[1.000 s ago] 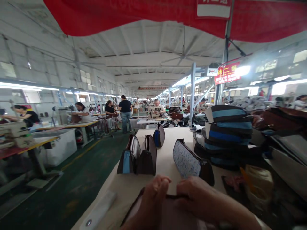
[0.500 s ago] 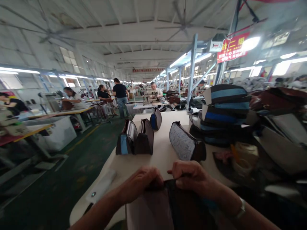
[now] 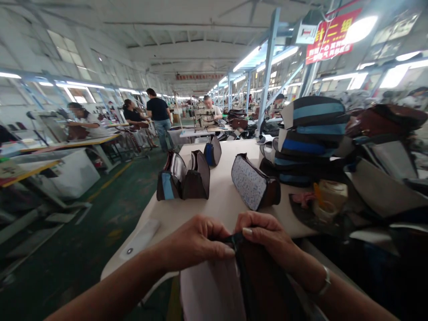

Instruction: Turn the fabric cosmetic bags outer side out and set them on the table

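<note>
Close in front of me, at the near edge of the table, is a bag piece with a pale inner panel on the left and a dark brown side on the right. My left hand pinches its top edge between thumb and fingers. Right beside it, my right hand grips the same dark edge, thumb on top. A bracelet circles the right wrist. The lower part of the piece runs out of view, and the fingertips under the edge are hidden.
On the pale table stand several small pouches, among them a speckled grey one and a dark one. A stack of dark and blue bags rises at right. A white device lies at left. Co-workers sit and stand beyond.
My view has tilted down and turned slightly right. The left thumb now lies stretched along the piece's top edge, and both hands have drawn closer together there.
</note>
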Demonstrator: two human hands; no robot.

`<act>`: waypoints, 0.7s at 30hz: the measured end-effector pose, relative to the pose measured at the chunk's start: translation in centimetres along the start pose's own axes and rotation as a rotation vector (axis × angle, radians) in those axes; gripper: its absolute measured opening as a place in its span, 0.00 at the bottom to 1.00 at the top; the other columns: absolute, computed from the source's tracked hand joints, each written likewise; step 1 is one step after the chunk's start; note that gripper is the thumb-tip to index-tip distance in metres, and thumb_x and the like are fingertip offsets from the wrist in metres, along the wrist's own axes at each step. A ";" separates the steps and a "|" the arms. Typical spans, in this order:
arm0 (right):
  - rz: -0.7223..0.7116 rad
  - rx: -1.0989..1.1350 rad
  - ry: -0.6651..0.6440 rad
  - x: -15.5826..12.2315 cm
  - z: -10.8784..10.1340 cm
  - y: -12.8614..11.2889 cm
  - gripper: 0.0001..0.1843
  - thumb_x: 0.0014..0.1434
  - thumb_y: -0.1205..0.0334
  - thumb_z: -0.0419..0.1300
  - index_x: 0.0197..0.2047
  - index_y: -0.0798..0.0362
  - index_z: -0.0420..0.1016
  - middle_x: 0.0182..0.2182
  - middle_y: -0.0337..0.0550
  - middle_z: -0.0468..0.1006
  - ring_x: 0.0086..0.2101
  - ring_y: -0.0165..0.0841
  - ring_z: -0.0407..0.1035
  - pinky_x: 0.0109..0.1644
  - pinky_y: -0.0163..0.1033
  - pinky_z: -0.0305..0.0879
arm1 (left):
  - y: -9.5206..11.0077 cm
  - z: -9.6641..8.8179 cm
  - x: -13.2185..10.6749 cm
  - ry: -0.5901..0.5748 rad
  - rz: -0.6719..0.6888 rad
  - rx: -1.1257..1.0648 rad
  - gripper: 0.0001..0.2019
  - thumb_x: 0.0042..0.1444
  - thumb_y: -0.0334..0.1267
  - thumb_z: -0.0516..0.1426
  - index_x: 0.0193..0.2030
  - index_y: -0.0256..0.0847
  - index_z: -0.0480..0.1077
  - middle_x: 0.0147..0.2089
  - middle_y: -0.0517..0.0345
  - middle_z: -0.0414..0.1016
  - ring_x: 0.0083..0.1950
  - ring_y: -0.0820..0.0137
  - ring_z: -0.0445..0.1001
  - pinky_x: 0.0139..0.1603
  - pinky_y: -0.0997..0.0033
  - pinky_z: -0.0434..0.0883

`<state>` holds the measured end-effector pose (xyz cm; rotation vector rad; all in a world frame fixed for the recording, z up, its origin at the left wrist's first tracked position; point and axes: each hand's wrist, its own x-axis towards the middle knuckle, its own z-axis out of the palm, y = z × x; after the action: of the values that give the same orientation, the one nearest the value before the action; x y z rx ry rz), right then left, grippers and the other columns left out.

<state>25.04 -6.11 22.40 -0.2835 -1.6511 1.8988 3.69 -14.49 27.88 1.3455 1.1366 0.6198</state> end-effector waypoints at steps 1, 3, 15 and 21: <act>0.013 0.031 0.020 0.0 0.0 0.0 0.15 0.61 0.54 0.64 0.32 0.58 0.72 0.28 0.38 0.66 0.29 0.27 0.57 0.32 0.34 0.51 | 0.1 -0.1 0.1 0.001 -0.008 0.010 0.14 0.53 0.43 0.66 0.37 0.32 0.75 0.28 0.64 0.62 0.29 0.77 0.54 0.29 0.74 0.50; 0.047 0.066 0.002 0.0 -0.1 -0.1 0.16 0.59 0.52 0.65 0.33 0.58 0.71 0.27 0.37 0.66 0.28 0.26 0.57 0.31 0.33 0.50 | 0.3 -0.1 0.3 -0.017 -0.028 0.039 0.12 0.53 0.42 0.65 0.36 0.32 0.75 0.27 0.65 0.61 0.28 0.78 0.53 0.28 0.73 0.48; 0.272 -0.023 -0.218 0.6 -1.0 -1.6 0.15 0.53 0.56 0.69 0.33 0.61 0.73 0.24 0.34 0.65 0.25 0.23 0.53 0.27 0.31 0.46 | 0.2 0.7 1.2 -0.029 -0.073 0.094 0.11 0.53 0.42 0.63 0.34 0.35 0.72 0.26 0.66 0.59 0.27 0.77 0.53 0.26 0.72 0.49; 0.284 -0.007 -0.139 0.4 -0.7 -1.2 0.09 0.52 0.62 0.65 0.31 0.60 0.72 0.24 0.35 0.66 0.25 0.23 0.54 0.28 0.31 0.46 | 0.1 1.3 1.5 0.113 -0.128 0.231 0.16 0.55 0.49 0.62 0.30 0.36 0.71 0.24 0.67 0.56 0.26 0.76 0.53 0.25 0.71 0.48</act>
<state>25.43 -5.26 23.54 -0.4167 -1.7859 2.1647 5.43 -13.64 27.40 1.4324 1.4089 0.4875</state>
